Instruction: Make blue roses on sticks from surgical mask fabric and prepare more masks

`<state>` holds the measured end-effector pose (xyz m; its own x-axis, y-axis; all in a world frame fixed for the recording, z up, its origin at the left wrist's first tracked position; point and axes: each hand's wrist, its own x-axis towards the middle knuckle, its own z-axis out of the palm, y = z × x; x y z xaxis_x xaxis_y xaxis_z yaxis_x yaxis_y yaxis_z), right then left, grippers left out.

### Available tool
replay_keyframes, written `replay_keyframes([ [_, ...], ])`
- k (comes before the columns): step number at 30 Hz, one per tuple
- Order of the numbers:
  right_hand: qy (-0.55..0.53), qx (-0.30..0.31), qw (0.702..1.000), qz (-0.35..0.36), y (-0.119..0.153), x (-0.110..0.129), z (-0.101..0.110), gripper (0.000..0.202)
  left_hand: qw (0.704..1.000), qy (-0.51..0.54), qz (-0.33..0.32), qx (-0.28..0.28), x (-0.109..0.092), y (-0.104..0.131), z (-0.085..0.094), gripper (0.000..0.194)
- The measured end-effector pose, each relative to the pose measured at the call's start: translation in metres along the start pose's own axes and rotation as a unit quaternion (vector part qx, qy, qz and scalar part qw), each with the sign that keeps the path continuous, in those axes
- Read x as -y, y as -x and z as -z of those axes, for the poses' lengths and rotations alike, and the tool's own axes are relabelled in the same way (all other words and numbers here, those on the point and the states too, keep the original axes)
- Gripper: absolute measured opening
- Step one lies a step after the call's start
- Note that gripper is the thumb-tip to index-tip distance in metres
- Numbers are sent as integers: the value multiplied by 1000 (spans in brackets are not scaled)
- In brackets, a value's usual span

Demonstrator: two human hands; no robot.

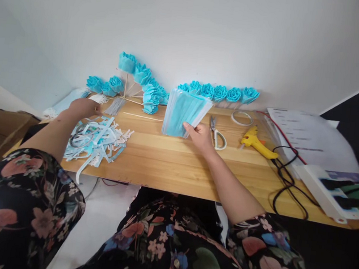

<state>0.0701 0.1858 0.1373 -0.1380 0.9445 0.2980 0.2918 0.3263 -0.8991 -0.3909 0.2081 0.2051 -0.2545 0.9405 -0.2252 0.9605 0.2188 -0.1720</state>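
Observation:
My right hand (201, 137) grips a stack of flat blue face masks (184, 114), thumb in front, raised above the middle of the table. At the left, my left hand (85, 108) is closed with fingers curled downward; what it pinches, if anything, is hidden. Just below it spreads a heap of cut blue and white strips (98, 141) with a tape ring (83, 136) on top. Beside that hand lie more flat masks (69, 99), white ear loops (98, 98) and a bundle of thin grey strips (115, 106).
Blue flowers on sticks (143, 75) and a row of blue flowers (220, 93) line the wall. Right of my right hand lie scissors (217, 136), a tape roll (242, 118), a yellow glue gun (257, 143) with looping cable, printed paper (310, 139) and a power strip (323, 194).

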Motion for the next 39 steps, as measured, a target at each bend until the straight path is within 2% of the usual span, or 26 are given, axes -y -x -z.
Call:
replay_keyframes([
  [4, -3, -14, 1000, -5, -1, 0, 1, 46, 1000, -4, -6, 0, -4, -3, -7, 25],
  [7, 28, 29, 999, -23, -2, -5, -1, 50, 1000, 0, -5, -1, -5, -4, -9, 26],
  [9, 39, 47, 998, -31, -2, -5, -2, 52, 1000, 0, -2, -1, -3, -2, -7, 28],
  [11, 23, 27, 999, -26, -1, -2, -1, 51, 1000, 0, 8, -9, -5, 3, 2, 30],
  [13, -6, -7, 1000, -16, 0, 4, 1, 49, 998, 19, 24, -47, -15, 13, 15, 35],
  [15, -30, -23, 999, -12, 2, 9, 2, 46, 988, 86, 6, -128, -37, 29, 30, 41],
  [18, -40, 1, 999, -18, 3, 9, 0, 45, 936, 255, -92, -225, -91, 58, 40, 47],
  [20, -15, 35, 999, -24, 2, 6, -2, 48, 871, 394, -170, -238, -132, 72, 33, 55],
  [23, 19, 54, 998, -17, 2, 2, -5, 53, 768, 549, -290, -157, -186, 80, 9, 78],
  [26, 18, 43, 999, -13, 3, 4, -3, 55, 671, 659, -335, -61, -224, 80, -13, 87],
  [27, 20, 40, 999, -15, 3, 5, -3, 56, 657, 678, -327, -41, -234, 80, -16, 84],
  [29, 26, 32, 999, -16, 3, 6, -1, 56, 656, 699, -285, -24, -248, 80, -19, 71],
  [32, 24, 11, 1000, -10, 1, 5, 0, 54, 653, 718, -233, -53, -263, 79, -15, 51],
  [35, 8, -9, 1000, -6, -2, 2, 1, 48, 631, 736, -228, -90, -272, 77, -14, 47],
  [39, 9, -2, 1000, -3, -4, -3, 0, 42, 614, 754, -211, -98, -273, 75, -28, 52],
])
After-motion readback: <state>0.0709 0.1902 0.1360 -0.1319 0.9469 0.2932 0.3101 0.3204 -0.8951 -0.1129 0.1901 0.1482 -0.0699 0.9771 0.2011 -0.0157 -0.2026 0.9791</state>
